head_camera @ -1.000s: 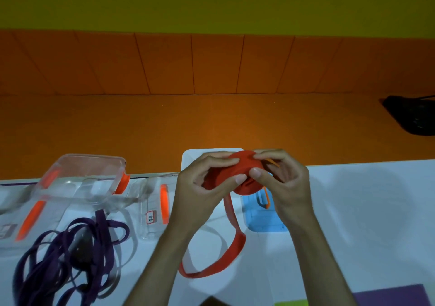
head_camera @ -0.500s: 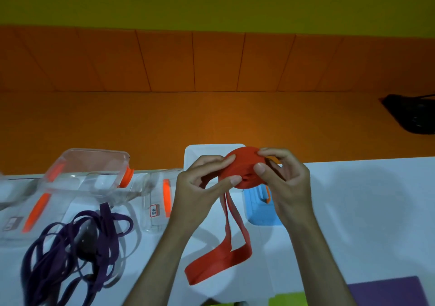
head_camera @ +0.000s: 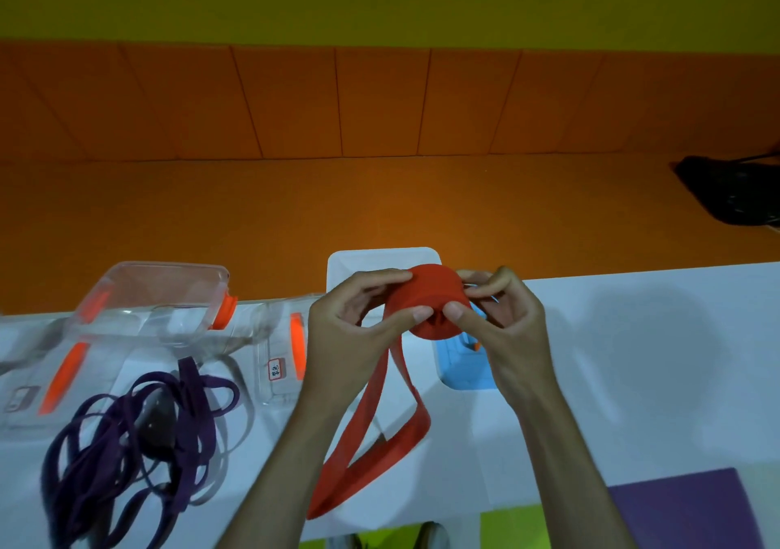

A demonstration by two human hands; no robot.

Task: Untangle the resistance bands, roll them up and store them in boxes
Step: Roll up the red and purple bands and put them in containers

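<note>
Above the white surface (head_camera: 633, 379), the left hand (head_camera: 350, 333) and the right hand (head_camera: 510, 329) are both gripping a partly rolled red resistance band (head_camera: 426, 301), fingers curling round the roll while its loose tail is hanging below. A tangled purple resistance band (head_camera: 126, 443) is lying to the left, in front of the clear plastic boxes (head_camera: 160, 295).

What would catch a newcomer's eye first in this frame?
The red band, partly rolled, is held at centre above the white table between the left hand and right hand, with its loose tail hanging toward the near edge. At lower left, a tangle of purple bands lies in front of clear boxes.
</note>
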